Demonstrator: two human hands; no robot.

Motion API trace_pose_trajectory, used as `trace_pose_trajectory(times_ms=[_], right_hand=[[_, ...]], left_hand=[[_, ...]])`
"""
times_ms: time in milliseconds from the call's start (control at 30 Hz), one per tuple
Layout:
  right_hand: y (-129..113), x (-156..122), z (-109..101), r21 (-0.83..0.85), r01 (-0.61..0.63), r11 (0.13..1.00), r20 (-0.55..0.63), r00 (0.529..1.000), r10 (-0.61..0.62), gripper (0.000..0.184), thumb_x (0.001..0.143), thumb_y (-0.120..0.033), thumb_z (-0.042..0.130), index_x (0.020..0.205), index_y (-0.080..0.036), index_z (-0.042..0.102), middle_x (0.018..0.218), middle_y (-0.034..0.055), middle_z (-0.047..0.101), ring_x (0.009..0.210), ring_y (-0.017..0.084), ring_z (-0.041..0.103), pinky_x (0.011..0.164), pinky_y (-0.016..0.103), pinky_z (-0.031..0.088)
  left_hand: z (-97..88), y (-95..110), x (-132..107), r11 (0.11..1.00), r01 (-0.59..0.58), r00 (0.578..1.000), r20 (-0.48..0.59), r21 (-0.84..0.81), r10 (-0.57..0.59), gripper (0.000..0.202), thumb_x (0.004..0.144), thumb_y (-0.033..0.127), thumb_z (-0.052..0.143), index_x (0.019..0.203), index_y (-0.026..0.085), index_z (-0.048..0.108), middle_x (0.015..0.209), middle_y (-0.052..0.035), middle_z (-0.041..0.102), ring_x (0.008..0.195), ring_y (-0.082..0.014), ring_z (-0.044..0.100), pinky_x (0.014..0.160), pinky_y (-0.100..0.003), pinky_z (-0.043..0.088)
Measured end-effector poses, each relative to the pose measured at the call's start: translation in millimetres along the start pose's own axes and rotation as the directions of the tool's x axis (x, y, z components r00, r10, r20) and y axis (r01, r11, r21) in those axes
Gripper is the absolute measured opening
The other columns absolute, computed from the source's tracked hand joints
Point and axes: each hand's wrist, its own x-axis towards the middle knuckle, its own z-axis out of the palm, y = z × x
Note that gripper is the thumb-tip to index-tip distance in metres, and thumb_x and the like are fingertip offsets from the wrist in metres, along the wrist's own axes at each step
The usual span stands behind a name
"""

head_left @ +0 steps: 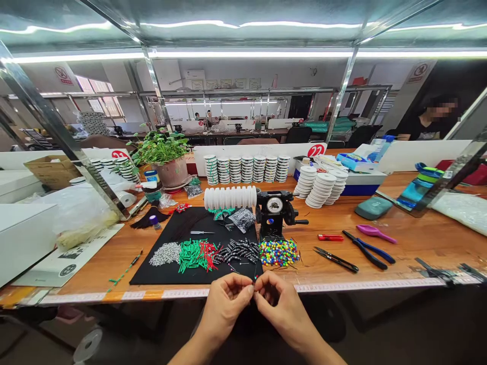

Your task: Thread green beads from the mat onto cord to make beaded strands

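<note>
Pinching a fine strand (254,284) with a tiny red tip (255,277), your left hand (223,306) and right hand (274,306) met at the fingertips, both gripping it, just in front of the taped table edge (361,287). It stood roughly upright, equally near each hand, its tip pointing toward the black mat (160,276).

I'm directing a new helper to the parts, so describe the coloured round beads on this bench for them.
Find the black mat on the wooden bench. At its right edge, below the black dial-faced machine, lies a loose heap of small round beads. Its mix of yellow, blue, green and red sets it apart from the long, thin pieces on the mat.
</note>
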Motion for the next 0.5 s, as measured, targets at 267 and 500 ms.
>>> trace_pose_trajectory(times_ms=[267,500], right_hand=[[-0.8,2.2,-4.2,0.087,0.045,0.995,0.014,0.999,-0.047,0.018,0.086,-0.036,0.061,0.082,-0.019,0.062,0.072,-0.0009,0.056,0.065,0.016,0.048,0.06,0.027,0.037],[-4.1,-1.4,-4.2,-0.007,0.035,0.999,-0.02,0.999,-0.035,0.023,0.088,-0.039,0.06,0.087,-0.017,0.066,0.074,0.0018,0.06,0.065,0.017,0.051,0.06,0.028,0.039]], left_hand=[[-5.0,-5.5,-1.4,0.992,-0.104,0.994,0.037,0.071,0.102,0.036,0.069,0.05,0.083,0.077,0.015,0.076,0.068,-0.0033,0.069,0.062,-0.0131,0.054,0.06,-0.023,0.043],[-4.1,-6.7,-0.2,0.997,-0.061,0.998,0.028,0.047,0.059,0.038,0.065,0.05,0.085,0.075,0.014,0.076,0.066,-0.0026,0.067,0.059,-0.0117,0.052,0.058,-0.022,0.042]])
